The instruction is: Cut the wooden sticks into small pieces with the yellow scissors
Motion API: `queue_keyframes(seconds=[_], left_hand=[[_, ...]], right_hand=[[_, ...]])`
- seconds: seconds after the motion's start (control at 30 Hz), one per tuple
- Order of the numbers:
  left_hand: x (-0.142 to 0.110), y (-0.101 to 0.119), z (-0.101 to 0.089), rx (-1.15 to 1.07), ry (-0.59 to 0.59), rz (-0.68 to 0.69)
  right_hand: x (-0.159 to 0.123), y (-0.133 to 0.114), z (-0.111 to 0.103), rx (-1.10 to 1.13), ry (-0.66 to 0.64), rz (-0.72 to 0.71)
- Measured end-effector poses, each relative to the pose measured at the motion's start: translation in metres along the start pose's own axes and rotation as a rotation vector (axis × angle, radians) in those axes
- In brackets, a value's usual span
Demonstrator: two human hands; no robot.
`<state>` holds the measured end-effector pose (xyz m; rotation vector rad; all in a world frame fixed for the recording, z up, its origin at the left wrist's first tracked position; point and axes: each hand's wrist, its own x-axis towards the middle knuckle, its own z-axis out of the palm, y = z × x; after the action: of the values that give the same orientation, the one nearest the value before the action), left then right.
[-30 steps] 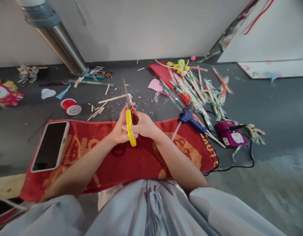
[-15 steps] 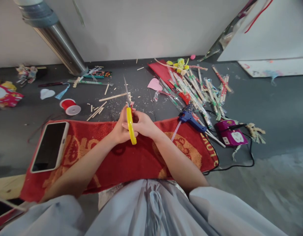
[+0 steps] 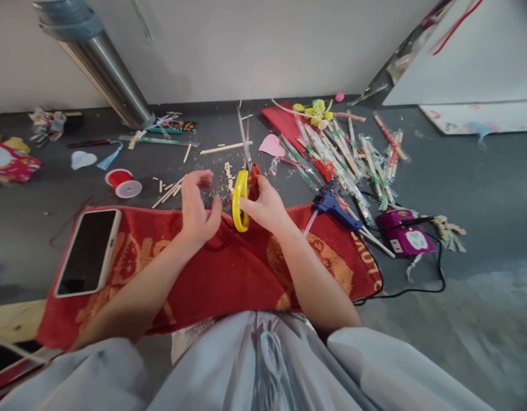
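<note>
A dark grey surface (image 3: pixel 481 182) is being backed along its far side by a plain pale wall (image 3: pixel 255 51). At the far left, a metal post (image 3: pixel 107 77) is being topped by a grey collar (image 3: pixel 73 23). At the far right, a white panel (image 3: pixel 477 63) is being marked by a red strip (image 3: pixel 458 27). Grey floor (image 3: pixel 481 337) is being shown at the near right, and soft light is being spread across the scene.

The person over there wears a loose, pale grey-blue garment (image 3: pixel 203 374) across the bottom of the frame, softly pleated around a matching tie (image 3: pixel 272 357) at lower centre; roomy sleeves (image 3: pixel 394 365) leave forearms (image 3: pixel 317 279) and hands (image 3: pixel 197 214) bare.
</note>
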<state>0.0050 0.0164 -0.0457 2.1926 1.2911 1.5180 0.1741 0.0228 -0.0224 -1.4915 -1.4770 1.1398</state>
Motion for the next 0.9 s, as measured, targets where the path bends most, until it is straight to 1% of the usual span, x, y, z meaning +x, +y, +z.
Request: queue_keyframes(seconds=[0.03,0.1,0.2,0.27,0.37,0.47,0.57,0.63,0.8,0.9], left_hand=[[0.002,0.001,-0.003,0.111,0.045,0.03],[0.005,0.001,-0.009,0.271,0.07,0.042],[0.01,-0.003,-0.014,0.341,0.041,-0.046],[0.012,-0.007,-0.015,0.375,0.012,-0.082],[0.014,-0.014,-0.015,0.434,-0.053,-0.082],[0.015,-0.015,-0.016,0.404,-0.079,-0.13],[0.016,-0.012,-0.016,0.341,-0.1,-0.204],[0.017,-0.01,-0.016,0.324,-0.114,-0.226],[0.017,-0.009,-0.015,0.302,-0.144,-0.237],[0.017,-0.01,-0.014,0.267,-0.141,-0.232]], right_hand=[[-0.001,-0.002,-0.001,-0.079,0.026,-0.023],[-0.005,-0.005,-0.001,-0.213,0.067,-0.097],[-0.008,-0.006,0.002,-0.332,0.073,-0.212],[-0.009,-0.005,0.005,-0.366,0.046,-0.24],[-0.01,-0.004,0.006,-0.349,0.004,-0.265],[-0.012,-0.004,0.006,-0.31,-0.035,-0.296],[-0.012,-0.006,0.004,-0.318,-0.085,-0.273],[-0.012,-0.006,0.003,-0.326,-0.101,-0.261],[-0.01,-0.002,0.003,-0.33,-0.059,-0.282],[-0.009,0.001,0.003,-0.341,-0.059,-0.293]])
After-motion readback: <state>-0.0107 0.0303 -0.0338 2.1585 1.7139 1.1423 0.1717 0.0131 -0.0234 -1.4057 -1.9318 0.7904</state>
